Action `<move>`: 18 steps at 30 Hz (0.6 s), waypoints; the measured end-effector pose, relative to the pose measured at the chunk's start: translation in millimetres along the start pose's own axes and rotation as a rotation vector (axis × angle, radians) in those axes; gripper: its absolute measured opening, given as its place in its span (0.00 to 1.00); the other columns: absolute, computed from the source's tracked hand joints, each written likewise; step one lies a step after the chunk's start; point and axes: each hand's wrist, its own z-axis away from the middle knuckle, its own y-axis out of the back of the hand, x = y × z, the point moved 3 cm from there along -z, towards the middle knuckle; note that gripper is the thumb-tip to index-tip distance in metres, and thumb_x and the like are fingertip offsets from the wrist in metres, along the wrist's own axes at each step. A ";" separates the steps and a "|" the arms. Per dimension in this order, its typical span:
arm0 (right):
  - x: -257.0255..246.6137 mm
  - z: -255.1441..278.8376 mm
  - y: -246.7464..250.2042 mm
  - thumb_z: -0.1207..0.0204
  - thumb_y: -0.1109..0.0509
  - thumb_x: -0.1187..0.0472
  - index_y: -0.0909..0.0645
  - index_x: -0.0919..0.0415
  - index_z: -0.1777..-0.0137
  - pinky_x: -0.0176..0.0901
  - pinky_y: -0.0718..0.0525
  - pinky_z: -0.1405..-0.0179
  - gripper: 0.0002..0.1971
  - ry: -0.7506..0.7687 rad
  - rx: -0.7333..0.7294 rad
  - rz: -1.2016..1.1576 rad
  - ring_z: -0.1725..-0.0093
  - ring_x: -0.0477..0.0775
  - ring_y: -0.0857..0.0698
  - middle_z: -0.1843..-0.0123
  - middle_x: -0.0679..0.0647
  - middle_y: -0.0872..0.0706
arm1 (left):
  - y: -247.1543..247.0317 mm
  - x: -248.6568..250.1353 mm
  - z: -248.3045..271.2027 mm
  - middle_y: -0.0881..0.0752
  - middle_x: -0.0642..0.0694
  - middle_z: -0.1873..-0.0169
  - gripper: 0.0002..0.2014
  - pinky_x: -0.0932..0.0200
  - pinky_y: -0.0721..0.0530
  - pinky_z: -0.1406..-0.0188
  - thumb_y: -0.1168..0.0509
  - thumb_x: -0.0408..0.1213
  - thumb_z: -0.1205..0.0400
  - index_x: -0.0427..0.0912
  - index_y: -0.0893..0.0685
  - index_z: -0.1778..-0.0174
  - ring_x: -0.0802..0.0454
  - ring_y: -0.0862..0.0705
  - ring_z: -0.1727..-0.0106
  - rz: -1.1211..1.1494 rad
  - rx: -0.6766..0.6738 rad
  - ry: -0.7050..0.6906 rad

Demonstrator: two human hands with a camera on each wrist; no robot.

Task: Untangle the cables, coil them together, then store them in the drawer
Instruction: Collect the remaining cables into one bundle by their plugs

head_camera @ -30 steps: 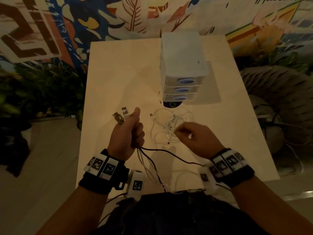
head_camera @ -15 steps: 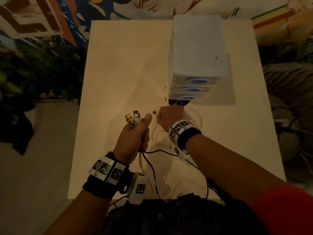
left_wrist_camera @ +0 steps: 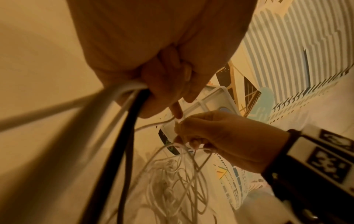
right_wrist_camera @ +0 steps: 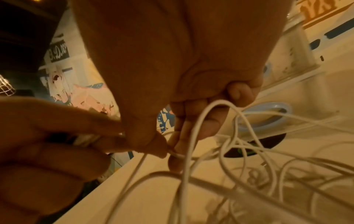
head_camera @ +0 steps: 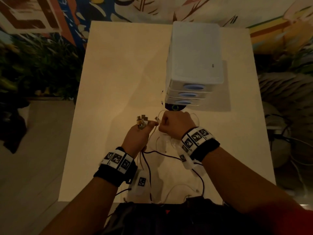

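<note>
My left hand (head_camera: 138,138) grips a bundle of white and black cables (left_wrist_camera: 122,109), and their metal USB plugs (head_camera: 142,121) stick up above the fist. My right hand (head_camera: 174,124) is beside it, thumb and forefinger pinching a thin white cable (right_wrist_camera: 177,154) right at the left thumb. A loose tangle of white cable (right_wrist_camera: 249,151) hangs from the right hand's fingers down to the table (head_camera: 110,82). A black cable (head_camera: 169,156) trails toward the near edge. The white three-drawer unit (head_camera: 194,53), its drawers closed, stands just behind the hands.
A dark round object (head_camera: 174,107) lies at the foot of the drawer unit. More cable ends (head_camera: 186,189) lie at the table's near edge. Plants and a painted wall surround the table, and a round basket-like object (head_camera: 284,85) sits at the right.
The right hand has moved left from the white tangle to the left fist and now pinches a white cable there. More plugs show above the left fist. The head has leaned forward.
</note>
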 end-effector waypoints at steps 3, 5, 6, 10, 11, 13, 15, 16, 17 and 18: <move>9.7 8.3 0.1 0.26 0.28 0.46 0.18 0.47 0.56 0.51 0.20 0.46 0.07 0.012 -0.002 -0.061 0.54 0.53 0.14 0.57 0.46 0.11 | -3.1 1.6 -3.1 0.25 0.54 0.86 0.12 0.58 0.29 0.73 0.35 0.49 0.13 0.53 0.11 0.39 0.54 0.29 0.83 -0.110 0.030 -0.039; 16.8 12.0 1.3 0.26 0.28 0.45 0.17 0.45 0.55 0.52 0.19 0.44 0.06 0.013 0.008 -0.109 0.53 0.50 0.13 0.57 0.42 0.12 | -4.7 2.0 -5.5 0.20 0.51 0.78 0.12 0.59 0.28 0.72 0.34 0.47 0.14 0.54 0.13 0.37 0.52 0.26 0.80 -0.152 0.061 -0.057; 19.9 14.4 2.4 0.26 0.27 0.45 0.17 0.44 0.55 0.52 0.20 0.42 0.06 0.020 0.023 -0.135 0.53 0.48 0.13 0.58 0.40 0.13 | -6.0 2.6 -6.2 0.19 0.44 0.73 0.12 0.58 0.27 0.70 0.34 0.47 0.14 0.53 0.13 0.37 0.48 0.23 0.78 -0.168 0.067 -0.070; 21.2 25.8 6.9 0.27 0.25 0.48 0.17 0.41 0.50 0.50 0.18 0.41 0.07 0.158 0.150 -0.268 0.56 0.40 0.12 0.58 0.38 0.09 | -13.4 10.9 -1.0 0.13 0.39 0.56 0.14 0.48 0.18 0.59 0.33 0.52 0.14 0.49 0.12 0.40 0.37 0.14 0.57 -0.177 0.032 -0.153; 19.0 28.7 7.4 0.26 0.25 0.49 0.18 0.42 0.48 0.51 0.19 0.40 0.09 0.188 0.166 -0.273 0.56 0.43 0.12 0.58 0.38 0.08 | -15.1 14.0 1.3 0.13 0.44 0.59 0.14 0.52 0.17 0.60 0.33 0.52 0.15 0.48 0.11 0.40 0.40 0.14 0.55 -0.170 0.018 -0.176; 15.6 33.9 6.4 0.25 0.24 0.50 0.20 0.46 0.45 0.52 0.19 0.41 0.11 0.208 0.143 -0.304 0.53 0.48 0.12 0.57 0.41 0.08 | -17.3 18.6 4.1 0.15 0.52 0.71 0.13 0.71 0.23 0.68 0.33 0.50 0.14 0.46 0.10 0.41 0.50 0.15 0.61 -0.185 0.009 -0.226; 15.0 38.8 6.0 0.25 0.23 0.52 0.22 0.48 0.43 0.46 0.17 0.48 0.14 0.200 0.112 -0.395 0.52 0.48 0.12 0.55 0.43 0.08 | -18.7 21.1 5.4 0.18 0.61 0.71 0.11 0.75 0.26 0.69 0.33 0.49 0.14 0.47 0.10 0.44 0.64 0.19 0.70 -0.193 0.023 -0.252; 16.4 41.1 5.6 0.25 0.22 0.53 0.22 0.48 0.42 0.43 0.17 0.50 0.15 0.195 0.117 -0.428 0.52 0.46 0.12 0.55 0.43 0.08 | -19.0 20.9 5.8 0.19 0.62 0.72 0.10 0.75 0.26 0.69 0.32 0.49 0.14 0.49 0.11 0.46 0.68 0.21 0.71 -0.175 0.036 -0.253; 18.5 42.6 5.6 0.26 0.22 0.53 0.23 0.48 0.42 0.41 0.18 0.50 0.17 0.188 0.133 -0.435 0.52 0.45 0.12 0.55 0.43 0.08 | -18.6 20.5 6.3 0.19 0.62 0.72 0.09 0.74 0.26 0.69 0.32 0.49 0.15 0.49 0.11 0.46 0.69 0.21 0.72 -0.142 0.054 -0.254; 21.6 43.3 5.1 0.27 0.22 0.53 0.23 0.48 0.41 0.42 0.18 0.49 0.18 0.180 0.151 -0.421 0.52 0.45 0.12 0.55 0.43 0.08 | -17.6 20.2 6.3 0.18 0.61 0.72 0.10 0.74 0.26 0.68 0.31 0.49 0.15 0.48 0.10 0.46 0.68 0.21 0.72 -0.103 0.077 -0.254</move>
